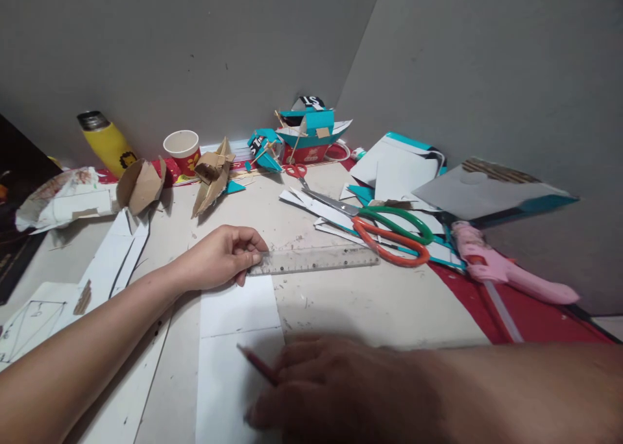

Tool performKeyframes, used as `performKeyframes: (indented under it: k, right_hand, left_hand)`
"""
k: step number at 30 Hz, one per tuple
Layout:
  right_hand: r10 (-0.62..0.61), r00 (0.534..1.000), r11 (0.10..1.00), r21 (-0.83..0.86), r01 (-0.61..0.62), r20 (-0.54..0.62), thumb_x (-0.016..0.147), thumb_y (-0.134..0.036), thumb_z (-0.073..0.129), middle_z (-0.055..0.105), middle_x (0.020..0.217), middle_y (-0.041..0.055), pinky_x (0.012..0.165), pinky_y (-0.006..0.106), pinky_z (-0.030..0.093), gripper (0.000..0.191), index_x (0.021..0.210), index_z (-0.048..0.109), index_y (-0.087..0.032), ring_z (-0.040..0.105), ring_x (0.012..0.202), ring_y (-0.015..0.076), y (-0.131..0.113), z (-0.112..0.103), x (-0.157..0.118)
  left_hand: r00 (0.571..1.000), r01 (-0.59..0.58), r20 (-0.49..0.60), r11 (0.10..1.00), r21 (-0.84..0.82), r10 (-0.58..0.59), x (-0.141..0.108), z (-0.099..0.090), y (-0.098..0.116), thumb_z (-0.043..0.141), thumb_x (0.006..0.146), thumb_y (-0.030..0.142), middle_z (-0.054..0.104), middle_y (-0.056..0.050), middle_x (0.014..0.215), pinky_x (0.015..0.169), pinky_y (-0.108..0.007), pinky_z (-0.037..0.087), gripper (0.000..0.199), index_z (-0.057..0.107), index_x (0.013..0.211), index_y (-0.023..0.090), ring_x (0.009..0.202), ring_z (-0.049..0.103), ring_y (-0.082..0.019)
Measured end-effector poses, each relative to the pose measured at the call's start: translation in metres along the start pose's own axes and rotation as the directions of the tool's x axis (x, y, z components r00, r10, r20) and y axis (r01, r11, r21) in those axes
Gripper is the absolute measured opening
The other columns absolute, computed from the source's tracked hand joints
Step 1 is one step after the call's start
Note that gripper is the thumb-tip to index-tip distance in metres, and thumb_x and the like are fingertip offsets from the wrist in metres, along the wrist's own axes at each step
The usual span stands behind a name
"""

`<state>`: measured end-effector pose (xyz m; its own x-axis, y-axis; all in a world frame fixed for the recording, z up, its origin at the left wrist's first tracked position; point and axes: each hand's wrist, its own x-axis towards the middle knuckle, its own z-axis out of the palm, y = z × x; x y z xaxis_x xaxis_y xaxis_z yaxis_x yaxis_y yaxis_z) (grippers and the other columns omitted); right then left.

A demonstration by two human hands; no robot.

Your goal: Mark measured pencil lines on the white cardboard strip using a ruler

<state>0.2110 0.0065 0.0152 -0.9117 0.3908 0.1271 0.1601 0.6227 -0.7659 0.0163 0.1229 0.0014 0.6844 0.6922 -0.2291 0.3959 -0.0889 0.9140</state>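
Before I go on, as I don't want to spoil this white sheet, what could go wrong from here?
The left hand holds the clear ruler only at one end, so it might pivot. The ruler's other end lies close to the green-and-orange-handled scissors, which could get in its way. The pencil in the right hand points over the white sheet, so a slip might leave a stray mark.

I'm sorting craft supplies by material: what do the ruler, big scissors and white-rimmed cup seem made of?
Ruler: probably smooth, clear plastic, being see-through.
Big scissors: blades likely metal, grey with a sheen; green and orange handles glossy, perhaps plastic or coated metal.
White-rimmed cup: possibly coated paper, given its white inside and printed wall; plastic isn't ruled out.
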Motion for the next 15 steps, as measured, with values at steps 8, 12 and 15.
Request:
performKeyframes:
  k: [8, 12, 15]
  right_hand:
    - [0.488, 0.647, 0.799, 0.598, -0.061, -0.586, 0.101, -0.050, 0.038, 0.072, 0.085, 0.0024, 0.066, 0.025, 0.054, 0.038, 0.120, 0.064, -0.029, 0.065, 0.069, 0.0132, 0.001, -0.014, -0.010]
    - [0.545, 0.517, 0.753, 0.657, 0.046, -0.660, 0.096, -0.055, 0.047, 0.065, 0.080, 0.0031, 0.058, 0.023, 0.053, 0.041, 0.106, 0.073, -0.025, 0.060, 0.065, 0.0126, 0.018, -0.012, -0.004]
    - [0.569, 0.453, 0.745, 0.664, 0.070, -0.686, 0.095, -0.057, 0.046, 0.062, 0.077, 0.0031, 0.054, 0.025, 0.052, 0.046, 0.103, 0.073, -0.021, 0.057, 0.060, 0.0119, 0.031, -0.007, 0.003]
  left_hand:
    - [1.000, -0.010, 0.005, 1.000, -0.001, 0.010, 0.000, 0.000, 0.002, 0.054, 0.089, 0.017, 0.053, 0.007, 0.050, 0.046, -0.018, 0.036, 0.010, 0.062, 0.090, 0.012, 0.043, 0.049, -0.007]
    - [1.000, -0.017, 0.003, 1.000, 0.002, 0.017, 0.000, 0.000, 0.000, 0.054, 0.090, 0.017, 0.052, 0.007, 0.049, 0.046, -0.018, 0.036, 0.010, 0.062, 0.091, 0.012, 0.042, 0.049, -0.007]
    - [1.000, -0.015, 0.005, 1.000, 0.002, 0.015, 0.001, 0.000, -0.001, 0.053, 0.090, 0.017, 0.051, 0.008, 0.049, 0.045, -0.017, 0.036, 0.011, 0.062, 0.093, 0.012, 0.042, 0.050, -0.007]
